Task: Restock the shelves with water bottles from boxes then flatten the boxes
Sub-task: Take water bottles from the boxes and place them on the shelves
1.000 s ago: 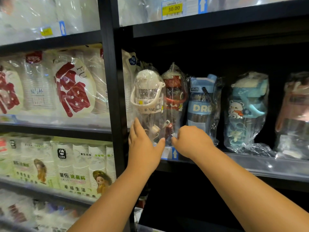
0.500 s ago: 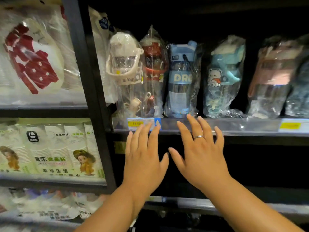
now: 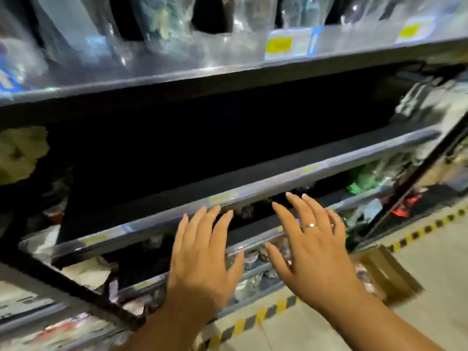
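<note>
Both hands, left hand (image 3: 202, 259) and right hand (image 3: 311, 252), spread flat, holding nothing, before glossy dark shelf (image 3: 228, 198).

1.0 s to now: left hand (image 3: 202, 259) off the bagged bottles (image 3: 162, 24), right hand (image 3: 314, 254) uncurled from the shelf lip; both now spread, holding nothing, lowered before the lower shelf rail (image 3: 253, 192). View dropped and tilted: bottles at top edge, blurred; striped floor tape (image 3: 253, 323) and brown cardboard (image 3: 387, 274) newly in view
</note>
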